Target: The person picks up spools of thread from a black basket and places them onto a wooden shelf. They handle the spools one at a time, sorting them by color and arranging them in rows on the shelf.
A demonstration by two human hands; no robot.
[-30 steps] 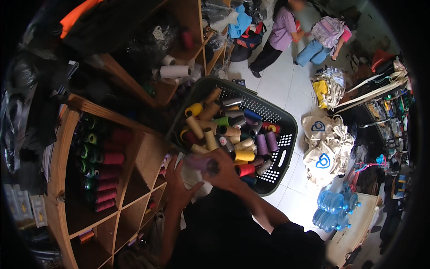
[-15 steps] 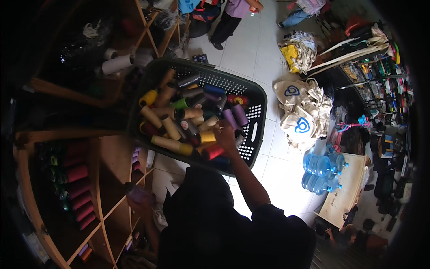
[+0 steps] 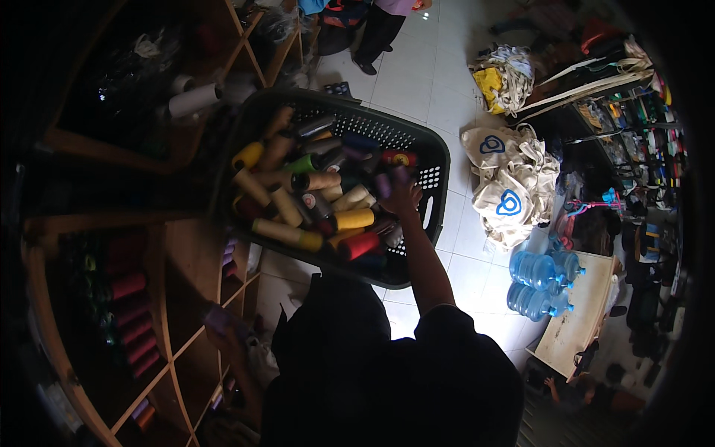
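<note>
Beside the shelves (image 3: 190,261), a purple spool (image 3: 218,318) is grasped by the left hand (image 3: 228,341), its long axis slanting up-left; two more spools (image 3: 385,185), lying lengthwise in the basket (image 3: 441,160), are reached by the right hand (image 3: 404,200), its grip too blurred to tell

Head cam, left of a side-by-side pair: wide fisheye, aimed down from head height past the wearer's torso (image 3: 372,350). Basket (image 3: 445,160) close, mid-view; shelf (image 3: 190,261) near, at left; floor (image 3: 421,86) running farther off up top. Straight edges bow, rim goes black.
</note>
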